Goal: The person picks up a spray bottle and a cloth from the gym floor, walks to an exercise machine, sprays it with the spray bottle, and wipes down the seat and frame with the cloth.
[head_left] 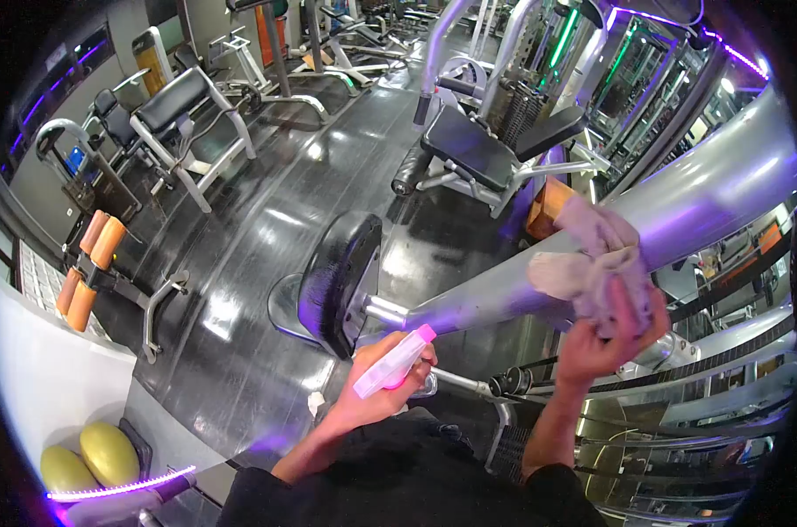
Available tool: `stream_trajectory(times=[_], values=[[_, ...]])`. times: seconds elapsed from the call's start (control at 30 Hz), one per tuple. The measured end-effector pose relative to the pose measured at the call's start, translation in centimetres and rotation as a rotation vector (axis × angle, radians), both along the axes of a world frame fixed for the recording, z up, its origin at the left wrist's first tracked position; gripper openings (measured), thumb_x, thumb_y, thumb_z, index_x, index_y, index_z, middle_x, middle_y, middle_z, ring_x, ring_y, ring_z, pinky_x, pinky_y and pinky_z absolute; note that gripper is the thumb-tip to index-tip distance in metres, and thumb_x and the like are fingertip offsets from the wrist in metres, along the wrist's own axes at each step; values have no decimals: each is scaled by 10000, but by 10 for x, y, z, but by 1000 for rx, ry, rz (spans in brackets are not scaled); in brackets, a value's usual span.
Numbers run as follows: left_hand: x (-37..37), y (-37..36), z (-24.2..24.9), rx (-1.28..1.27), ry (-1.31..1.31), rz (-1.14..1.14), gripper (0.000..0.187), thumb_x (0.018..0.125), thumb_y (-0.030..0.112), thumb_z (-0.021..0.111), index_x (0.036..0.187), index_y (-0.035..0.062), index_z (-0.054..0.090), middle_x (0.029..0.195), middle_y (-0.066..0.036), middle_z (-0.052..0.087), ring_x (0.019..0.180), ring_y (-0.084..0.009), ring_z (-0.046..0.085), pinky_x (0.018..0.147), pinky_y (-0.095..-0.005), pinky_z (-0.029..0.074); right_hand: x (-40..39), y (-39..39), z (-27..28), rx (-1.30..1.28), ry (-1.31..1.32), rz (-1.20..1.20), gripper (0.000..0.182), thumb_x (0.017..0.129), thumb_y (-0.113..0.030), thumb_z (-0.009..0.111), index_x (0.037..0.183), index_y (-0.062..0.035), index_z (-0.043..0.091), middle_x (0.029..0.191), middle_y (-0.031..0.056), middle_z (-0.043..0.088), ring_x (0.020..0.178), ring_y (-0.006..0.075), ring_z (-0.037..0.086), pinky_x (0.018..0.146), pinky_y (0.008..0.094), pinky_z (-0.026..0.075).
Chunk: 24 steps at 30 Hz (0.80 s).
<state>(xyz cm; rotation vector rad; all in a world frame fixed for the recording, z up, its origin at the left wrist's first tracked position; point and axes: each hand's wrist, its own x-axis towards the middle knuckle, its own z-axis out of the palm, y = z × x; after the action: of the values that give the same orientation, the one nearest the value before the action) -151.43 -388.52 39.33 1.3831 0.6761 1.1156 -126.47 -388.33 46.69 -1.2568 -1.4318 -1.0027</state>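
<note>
My left hand point(370, 407) is closed around a spray bottle point(390, 364) with a whitish-pink head and a bright pink nozzle, held low in front of my body. A crumpled greyish-pink cloth point(605, 263) is gripped in my right hand point(614, 338), which is raised on the right. The cloth overlaps the thick silver tube point(504, 279) of a gym machine, which slants up to the right. Near my left hand, at the tube's lower end, is a black padded backrest point(341, 281) with a worn surface.
Ahead stands a machine with a black padded seat point(470, 145) and a weight stack. A bench point(172, 101) and orange foam rollers point(108, 243) are on the left. Yellow-green balls point(108, 454) lie at lower left. Mirrors and black-edged ledges line the right side.
</note>
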Motion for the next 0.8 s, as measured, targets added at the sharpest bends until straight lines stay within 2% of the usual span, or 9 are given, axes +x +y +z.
stream_trajectory(times=[0.03, 0.13, 0.23, 0.33, 0.43, 0.5, 0.57, 0.7, 0.8], values=[[4, -3, 2, 4, -2, 10, 165, 809, -29, 596, 967, 17, 593, 860, -54, 630, 753, -94, 591, 682, -251, 478, 5, 5, 14, 145, -4, 28, 340, 800, -114, 675, 1135, -88, 625, 1193, 183, 472, 1135, 351, 473, 953, 469, 390], [13, -11, 5, 23, 18, 49, 163, 817, -25, 596, 976, 8, 588, 875, -59, 636, 764, -92, 592, 686, -246, 480, 9, 6, 46, 146, -9, 71, 380, 806, -94, 656, 1177, -50, 585, 1196, 179, 464, 1137, 343, 474, 957, 474, 388], [22, -18, -1, 20, -9, 73, 156, 822, -25, 599, 976, 0, 584, 876, -60, 639, 760, -90, 591, 675, -244, 483, 2, 13, 40, 207, 43, 115, 358, 805, -69, 627, 1161, -45, 597, 1176, 172, 476, 1143, 346, 469, 951, 467, 391], [26, -23, 1, -20, -52, 98, 150, 823, -14, 609, 970, -2, 582, 870, -59, 638, 750, -91, 589, 669, -245, 486, -6, 0, 13, -28, 49, 156, 343, 724, -18, 632, 1057, -85, 674, 1154, 159, 480, 1114, 351, 480, 944, 459, 398], [24, -19, 17, 62, 40, 60, 164, 826, -5, 618, 986, 1, 584, 876, -54, 641, 752, -93, 596, 675, -246, 490, 5, -8, 1, -179, -59, 254, 384, 697, -15, 643, 1069, -108, 681, 1151, 163, 487, 1090, 352, 490, 936, 458, 402], [24, -16, 25, 175, 121, 66, 132, 818, 18, 638, 936, -1, 581, 903, -102, 625, 752, -149, 627, 689, -287, 508, 12, -11, 17, -166, -41, 221, 411, 700, -1, 641, 1092, -122, 677, 1156, 167, 490, 1070, 351, 496, 925, 463, 407], [25, -12, 23, 211, 106, 57, 159, 826, 21, 647, 970, 6, 581, 915, -80, 643, 753, -116, 612, 686, -266, 502, 15, -7, 41, 23, 64, 186, 393, 663, -65, 691, 1049, -142, 701, 1101, 100, 497, 1055, 319, 483, 894, 410, 420], [30, -15, 28, 159, 34, 65, 202, 833, 31, 668, 1010, 11, 572, 955, -68, 665, 757, -76, 596, 677, -248, 496, 12, 3, 75, 188, 27, 112, 414, 678, -51, 662, 1086, -121, 674, 1109, 122, 506, 1074, 320, 475, 908, 419, 415], [31, -23, 28, 112, 54, 66, 208, 837, 19, 659, 1023, 8, 567, 973, -77, 664, 760, -75, 596, 670, -246, 494, 9, 10, 66, 221, 95, 196, 418, 679, -41, 665, 1086, -131, 681, 1021, 78, 553, 1062, 328, 487, 916, 426, 407]])
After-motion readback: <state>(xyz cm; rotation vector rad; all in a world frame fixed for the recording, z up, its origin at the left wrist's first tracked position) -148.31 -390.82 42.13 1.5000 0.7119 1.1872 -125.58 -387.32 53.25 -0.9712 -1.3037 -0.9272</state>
